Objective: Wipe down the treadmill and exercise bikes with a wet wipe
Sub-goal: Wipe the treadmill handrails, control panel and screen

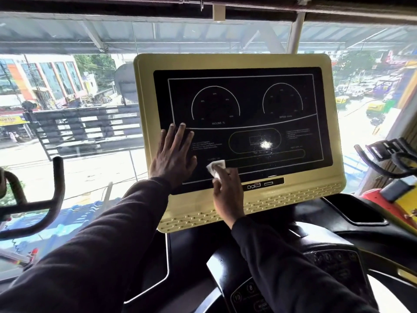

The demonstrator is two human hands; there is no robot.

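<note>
Up close, the left hand (173, 154) lies flat on the dark screen (243, 123) of the treadmill console (239, 141), fingers straight and spread, holding nothing, its palm over the screen's lower left corner. Just beside it, the right hand (228, 195) reaches up from below and pinches a crumpled white wet wipe (216, 167) in its fingertips, pressing the wipe against the screen's lower edge. Both arms wear dark long sleeves (94, 256).

The right hand covers part of the cream-coloured frame's slotted grille, and the left hides the screen's corner markings. A bright glare spot washes out the small centre readout. Small text blocks on the screen are too fine to read. Black handlebars (45, 199) at left and another set (388, 159) at right are cut off by the picture's edges.

Legible under the left dial is "INCLINE %"; the right dial's label seems to read "SPEED". A lower button (237, 297) shows "10".
</note>
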